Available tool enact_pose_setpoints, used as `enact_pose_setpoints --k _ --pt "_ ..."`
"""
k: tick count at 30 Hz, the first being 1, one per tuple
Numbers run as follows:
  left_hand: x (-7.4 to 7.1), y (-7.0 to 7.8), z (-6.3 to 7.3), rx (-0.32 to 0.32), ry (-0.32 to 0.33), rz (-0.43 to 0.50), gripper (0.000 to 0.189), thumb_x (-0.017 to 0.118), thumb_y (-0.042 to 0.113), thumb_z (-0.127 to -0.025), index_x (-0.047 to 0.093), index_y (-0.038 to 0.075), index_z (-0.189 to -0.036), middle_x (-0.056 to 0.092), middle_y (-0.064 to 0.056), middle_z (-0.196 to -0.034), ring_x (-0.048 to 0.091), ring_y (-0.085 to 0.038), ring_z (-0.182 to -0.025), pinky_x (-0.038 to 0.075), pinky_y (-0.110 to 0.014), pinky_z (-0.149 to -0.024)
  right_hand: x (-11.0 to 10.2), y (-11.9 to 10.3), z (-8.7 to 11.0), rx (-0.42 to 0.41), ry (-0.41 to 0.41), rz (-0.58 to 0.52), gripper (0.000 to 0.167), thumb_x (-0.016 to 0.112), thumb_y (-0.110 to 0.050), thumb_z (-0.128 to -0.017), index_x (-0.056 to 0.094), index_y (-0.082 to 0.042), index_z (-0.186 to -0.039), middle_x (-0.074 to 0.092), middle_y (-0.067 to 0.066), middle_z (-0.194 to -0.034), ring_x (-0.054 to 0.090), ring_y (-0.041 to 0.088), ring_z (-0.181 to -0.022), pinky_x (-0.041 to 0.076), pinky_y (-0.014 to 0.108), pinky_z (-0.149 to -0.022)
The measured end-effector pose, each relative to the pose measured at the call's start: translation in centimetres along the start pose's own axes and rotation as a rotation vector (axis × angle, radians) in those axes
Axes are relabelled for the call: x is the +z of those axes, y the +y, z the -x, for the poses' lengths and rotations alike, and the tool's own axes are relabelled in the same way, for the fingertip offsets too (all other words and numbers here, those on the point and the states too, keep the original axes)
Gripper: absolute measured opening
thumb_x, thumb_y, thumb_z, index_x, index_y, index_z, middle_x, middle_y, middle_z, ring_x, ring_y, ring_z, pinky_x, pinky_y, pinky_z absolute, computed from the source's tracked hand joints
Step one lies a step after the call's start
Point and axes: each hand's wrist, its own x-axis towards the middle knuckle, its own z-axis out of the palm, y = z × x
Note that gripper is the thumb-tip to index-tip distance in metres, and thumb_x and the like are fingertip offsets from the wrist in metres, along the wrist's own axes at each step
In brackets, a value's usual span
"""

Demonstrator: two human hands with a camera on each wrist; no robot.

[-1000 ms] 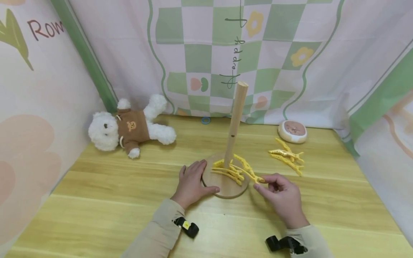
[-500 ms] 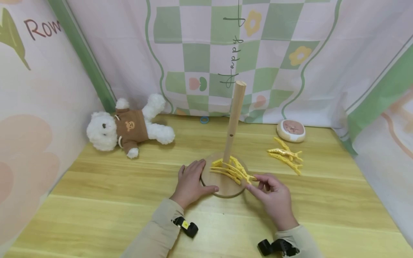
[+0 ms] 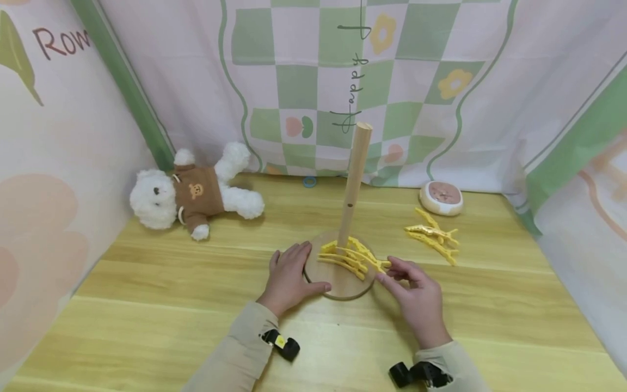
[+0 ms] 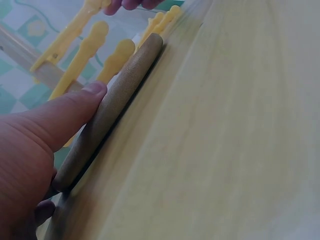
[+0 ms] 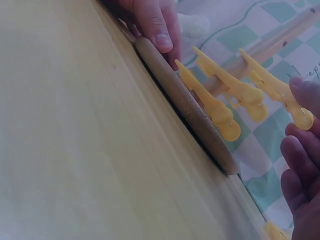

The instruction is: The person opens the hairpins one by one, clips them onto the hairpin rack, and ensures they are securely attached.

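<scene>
A wooden pole [image 3: 355, 174] stands upright on a round base [image 3: 343, 289]. My left hand [image 3: 289, 280] grips the base's left rim, thumb at the front and fingers behind; in the left wrist view the thumb [image 4: 75, 110] lies against the edge. Several yellow alligator hair clips [image 3: 343, 262] sit around the foot of the pole, one above another in the right wrist view. The uppermost clip [image 5: 272, 85] has its jaws at the pole, and my right hand [image 3: 416, 299] pinches its tail end between thumb and fingers.
More yellow clips [image 3: 433, 239] lie in a loose group on the table [image 3: 196, 305] at the right. Behind them is a small white and pink round device [image 3: 442, 198]. A plush bear [image 3: 196, 190] lies at the left, and a blue ring [image 3: 309, 182] by the back curtain.
My right hand has moved left, bringing the pinched clip in against the pole. Over the last half second the clip's tail handles have spread apart. The left hand keeps its place on the base.
</scene>
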Motion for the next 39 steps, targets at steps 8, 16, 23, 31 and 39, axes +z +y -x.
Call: enact_pose_setpoints --k 8,16,23,31,39 --pt "-0.2 0.1 0.1 0.006 -0.012 -0.010 0.105 0.079 0.062 -0.076 0.037 0.006 -0.155 0.037 -0.010 -0.160 0.031 -0.031 -0.148 0.010 -0.063 -0.118 0.2 -0.5 -0.1 0.044 -0.008 -0.059 0.036 0.084 0.003 -0.076 0.073 0.003 -0.111 0.073 0.016 -0.096 0.065 0.011 -0.084 0.053 0.016 -0.082" --pt "-0.1 0.0 0.0 0.017 -0.043 -0.047 0.104 0.076 0.063 -0.079 0.035 0.005 -0.155 0.034 -0.009 -0.161 0.028 -0.031 -0.149 0.009 -0.064 -0.117 0.9 -0.5 0.1 0.030 -0.023 -0.071 0.036 0.085 0.001 -0.076 0.073 0.003 -0.111 0.072 0.013 -0.096 0.064 0.013 -0.085 0.053 0.018 -0.081" --pt "-0.8 0.3 0.0 0.018 -0.085 -0.034 0.102 0.075 0.060 -0.081 0.032 0.006 -0.157 0.031 -0.009 -0.162 0.024 -0.031 -0.150 0.006 -0.064 -0.117 0.9 -0.4 0.1 0.010 -0.004 0.003 0.038 0.086 -0.002 -0.076 0.075 -0.003 -0.112 0.073 0.009 -0.095 0.062 0.015 -0.086 0.048 0.017 -0.079" --pt "-0.9 0.2 0.1 0.024 -0.100 -0.036 0.101 0.074 0.059 -0.083 0.031 0.005 -0.157 0.030 -0.011 -0.163 0.023 -0.033 -0.150 0.006 -0.066 -0.117 0.8 -0.9 0.2 0.019 -0.017 0.057 0.035 0.090 -0.009 -0.073 0.078 -0.009 -0.106 0.073 0.006 -0.093 0.058 0.015 -0.086 0.046 0.021 -0.075" --pt "-0.8 0.0 0.0 0.031 -0.117 -0.020 0.102 0.073 0.059 -0.084 0.028 0.006 -0.158 0.027 -0.010 -0.164 0.021 -0.033 -0.151 0.004 -0.065 -0.117 0.8 -1.1 0.2 0.044 -0.022 0.088 0.035 0.091 -0.013 -0.072 0.078 -0.011 -0.105 0.073 0.005 -0.094 0.057 0.013 -0.088 0.045 0.021 -0.075"
